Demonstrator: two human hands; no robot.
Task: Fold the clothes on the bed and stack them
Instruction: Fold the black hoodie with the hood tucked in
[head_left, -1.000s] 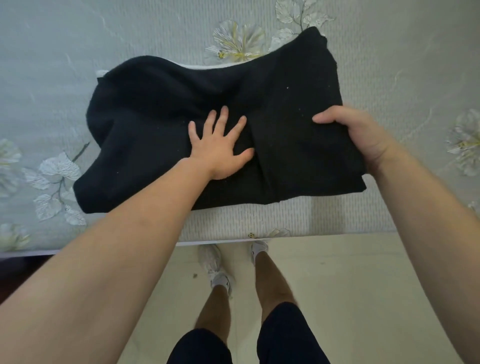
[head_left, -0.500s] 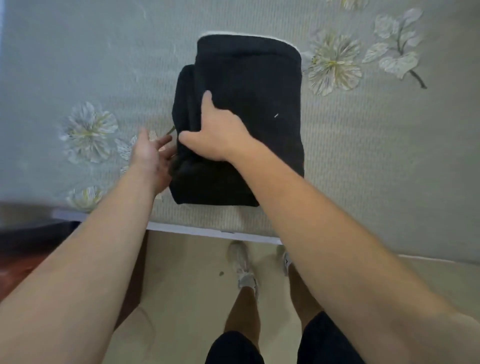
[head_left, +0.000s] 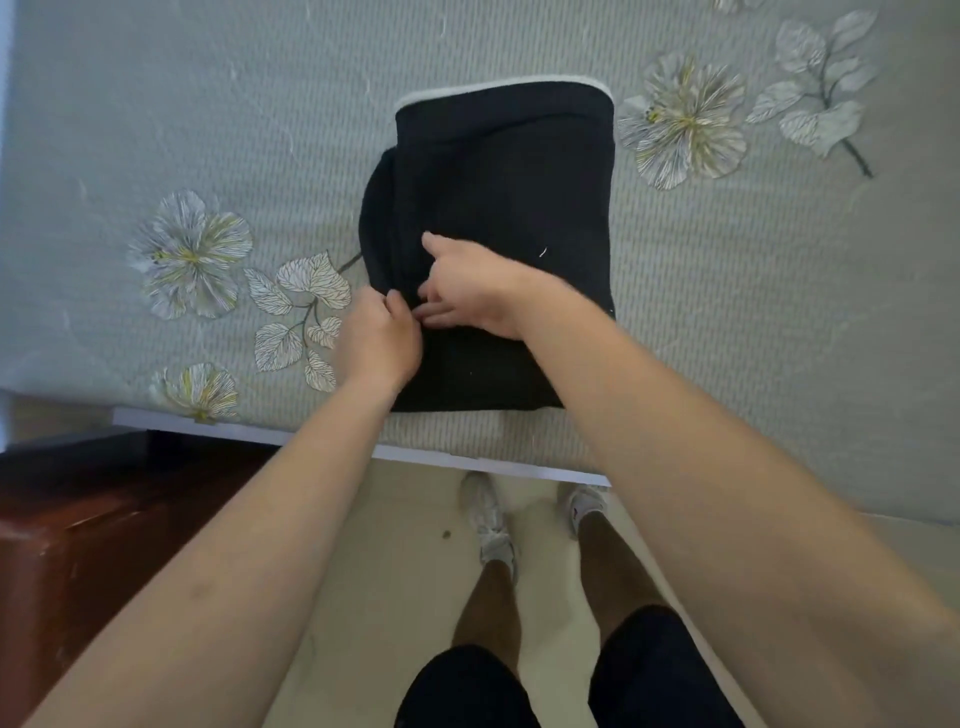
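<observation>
Both hands meet at the left edge of the folded black garment (head_left: 498, 208) on the bed (head_left: 727, 312). The left hand (head_left: 376, 338) has a pinching grip on the edge; the right hand (head_left: 467, 286) lies flat with fingers loose. Tuck the bulge in, then press flat.

Grey-green quilted bedspread (head_left: 218, 130) printed with pale flowers and leaves, white bed edge (head_left: 415, 454) along its near side, cream tiled floor (head_left: 395, 561) below, dark reddish wooden furniture (head_left: 93, 530) at lower left

left hand (head_left: 376, 340) now up against right hand (head_left: 467, 286) at black garment's (head_left: 509, 182) left folded edge
</observation>
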